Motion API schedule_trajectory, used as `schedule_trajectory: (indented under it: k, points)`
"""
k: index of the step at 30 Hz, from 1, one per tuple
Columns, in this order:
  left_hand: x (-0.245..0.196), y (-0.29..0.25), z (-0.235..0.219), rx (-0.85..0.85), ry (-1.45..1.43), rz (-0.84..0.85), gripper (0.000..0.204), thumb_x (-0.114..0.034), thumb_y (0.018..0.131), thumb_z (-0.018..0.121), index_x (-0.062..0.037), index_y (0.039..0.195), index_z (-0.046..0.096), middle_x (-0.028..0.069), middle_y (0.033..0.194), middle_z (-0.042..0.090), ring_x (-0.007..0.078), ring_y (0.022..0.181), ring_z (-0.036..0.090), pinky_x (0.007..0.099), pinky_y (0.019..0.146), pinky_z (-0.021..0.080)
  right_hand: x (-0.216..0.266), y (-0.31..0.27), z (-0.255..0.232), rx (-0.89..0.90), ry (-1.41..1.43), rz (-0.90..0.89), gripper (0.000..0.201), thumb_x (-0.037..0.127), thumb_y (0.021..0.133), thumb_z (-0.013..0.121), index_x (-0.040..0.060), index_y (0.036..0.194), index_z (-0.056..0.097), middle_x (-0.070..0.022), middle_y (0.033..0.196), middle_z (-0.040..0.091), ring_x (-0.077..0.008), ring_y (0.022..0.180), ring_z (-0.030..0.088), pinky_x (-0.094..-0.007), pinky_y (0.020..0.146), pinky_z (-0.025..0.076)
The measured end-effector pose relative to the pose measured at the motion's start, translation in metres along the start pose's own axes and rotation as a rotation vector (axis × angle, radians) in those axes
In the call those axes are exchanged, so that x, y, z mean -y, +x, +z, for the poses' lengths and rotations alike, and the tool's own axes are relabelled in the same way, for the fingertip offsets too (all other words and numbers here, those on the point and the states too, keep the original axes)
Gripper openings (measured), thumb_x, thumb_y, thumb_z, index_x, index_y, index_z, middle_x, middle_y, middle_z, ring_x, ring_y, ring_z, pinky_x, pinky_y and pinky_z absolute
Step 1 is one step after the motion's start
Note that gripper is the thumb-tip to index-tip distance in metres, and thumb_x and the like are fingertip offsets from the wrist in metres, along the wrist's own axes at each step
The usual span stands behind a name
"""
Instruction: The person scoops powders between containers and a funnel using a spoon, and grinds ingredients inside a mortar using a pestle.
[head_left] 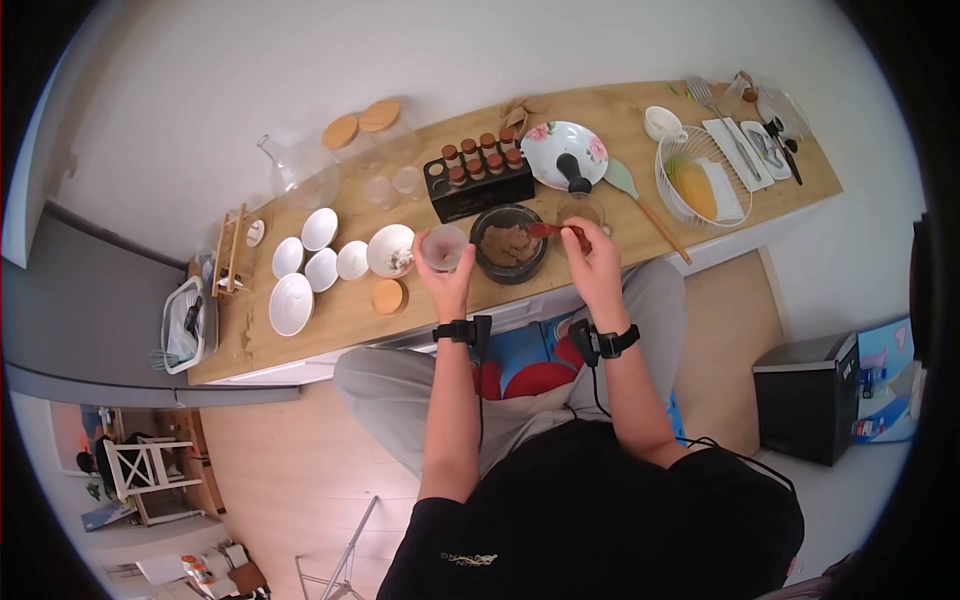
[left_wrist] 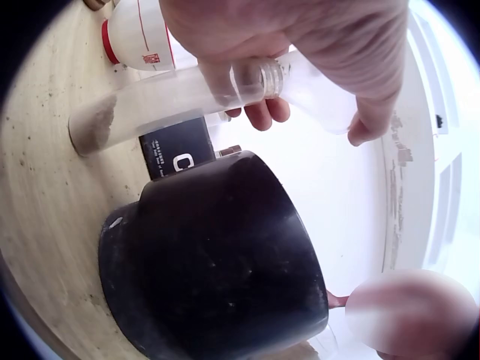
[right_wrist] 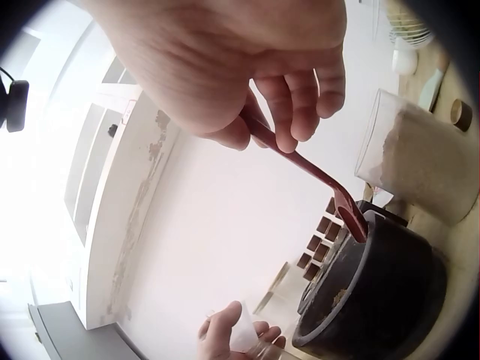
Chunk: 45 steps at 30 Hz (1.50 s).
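Observation:
My left hand (head_left: 446, 285) curls round the neck of a narrow glass bottle (left_wrist: 165, 103) with brown powder at its bottom. In the bottle's threaded mouth sits a translucent funnel (left_wrist: 319, 90), its wide end facing up in the head view. Just to the right stands a black mortar (head_left: 488, 271) with brown powder (head_left: 508, 245) inside. Between thumb and fingers, my right hand (head_left: 597, 268) pinches the handle of a reddish-brown spoon (right_wrist: 311, 169), whose bowl hangs right at the mortar's rim. A glass jar of brown powder (right_wrist: 424, 154) stands close by the mortar.
Behind the mortar are a black rack (head_left: 482, 200) of brown-capped bottles and a floral bowl (head_left: 540, 150) with a black pestle (head_left: 572, 172). Several white bowls (head_left: 291, 304) and a wooden lid (head_left: 389, 296) lie left. A green spatula (head_left: 622, 178) and wire basket (head_left: 740, 212) are right.

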<state>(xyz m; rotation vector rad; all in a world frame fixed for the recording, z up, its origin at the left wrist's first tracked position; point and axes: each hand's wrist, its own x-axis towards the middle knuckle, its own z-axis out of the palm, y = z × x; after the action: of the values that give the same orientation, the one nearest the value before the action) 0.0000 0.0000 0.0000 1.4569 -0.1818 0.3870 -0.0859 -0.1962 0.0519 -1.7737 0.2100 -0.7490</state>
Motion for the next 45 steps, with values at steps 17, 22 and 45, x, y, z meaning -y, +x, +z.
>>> schedule_trajectory:
  k: [17,22,45]
  points:
    - [0.006,0.000,-0.001,0.029,-0.062,-0.021,0.070,-0.005,0.075,0.077,-0.0064,0.133,0.037,0.0085,0.116,0.047,0.0196,0.100,0.054,0.0329,0.089,0.043,-0.060,-0.018,0.028,0.031,0.446,0.490,0.019,0.020,0.099,0.056,0.0038,0.106,0.063,-0.0011,0.082,0.063,-0.0057,0.066,0.052,-0.0198,0.061,0.041]
    - [0.004,0.000,0.000,0.020,-0.067,-0.036,0.071,-0.005,0.074,0.078,-0.0068,0.132,0.037,0.0086,0.111,0.049,0.0190,0.098,0.054,0.0324,0.087,0.044,-0.054,-0.016,0.026,-0.011,0.550,0.519,0.017,0.019,0.099,0.057,0.0044,0.105,0.063,-0.0014,0.082,0.063,-0.0061,0.064,0.051,-0.0205,0.059,0.042]
    - [0.005,0.002,-0.002,0.025,0.015,0.033,0.070,-0.005,0.075,0.077,-0.0067,0.133,0.038,0.0090,0.118,0.047,0.0197,0.103,0.053,0.0332,0.091,0.044,0.029,-0.006,0.043,0.208,0.440,0.046,0.016,0.009,0.096,0.060,0.0010,0.109,0.063,0.0003,0.092,0.062,-0.0054,0.079,0.054,-0.0202,0.072,0.044]
